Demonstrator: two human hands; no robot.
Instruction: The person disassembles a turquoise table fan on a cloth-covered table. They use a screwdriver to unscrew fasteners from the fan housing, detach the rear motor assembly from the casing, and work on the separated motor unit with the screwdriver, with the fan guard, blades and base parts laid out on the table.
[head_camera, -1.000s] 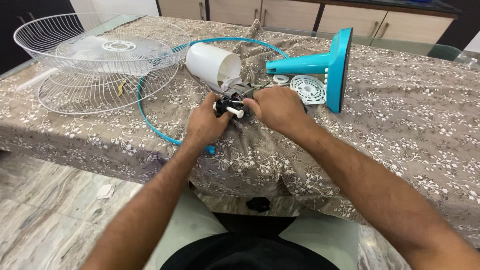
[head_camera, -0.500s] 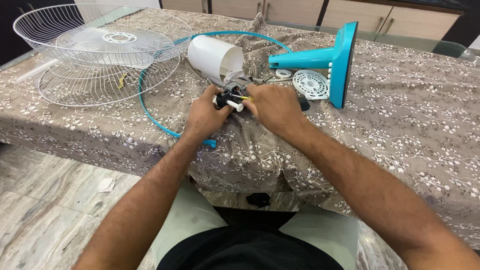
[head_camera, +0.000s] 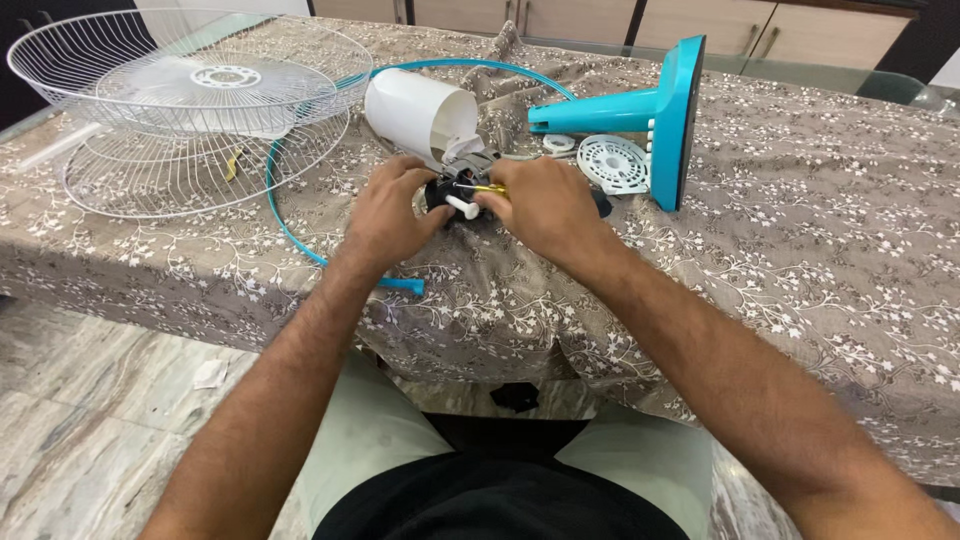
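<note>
Gripping: both hands close on a small dark fan motor (head_camera: 462, 190) with a white shaft, near the tabletop's (head_camera: 800, 250) front edge.
Left hand (head_camera: 385, 215): fingers curled around the motor's 9 o'clock side.
Right hand (head_camera: 545, 205): grip pinched on its 3 o'clock side by yellow wires.
At 12 o'clock: white motor housing (head_camera: 415, 110).
At 10 o'clock: wire fan guards (head_camera: 190, 110).
At 2 o'clock: turquoise fan base (head_camera: 650, 115).
</note>
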